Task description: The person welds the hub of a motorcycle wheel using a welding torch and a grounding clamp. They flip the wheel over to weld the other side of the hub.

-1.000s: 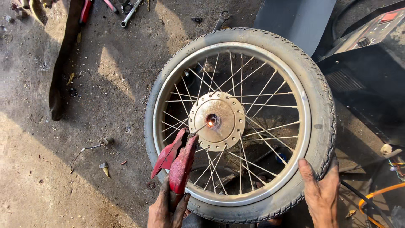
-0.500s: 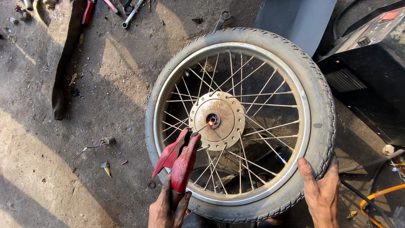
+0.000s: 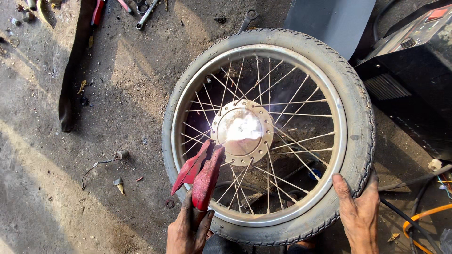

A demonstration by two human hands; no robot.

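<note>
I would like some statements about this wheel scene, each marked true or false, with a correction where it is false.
1. The left hand holds a red electrode holder aimed at the hub of the spoked wheel. True.
2. The right hand rests on the hub. False: it grips the tyre at the lower right of the wheel.
3. A bright white glow shows at the middle of the hub. True.
4. The wheel has no tyre on its rim. False: a treaded tyre sits around the rim.
5. A wrench lies on the ground above the wheel, to the left. True.
6. The dark machine stands left of the wheel. False: it stands to the right.
</note>
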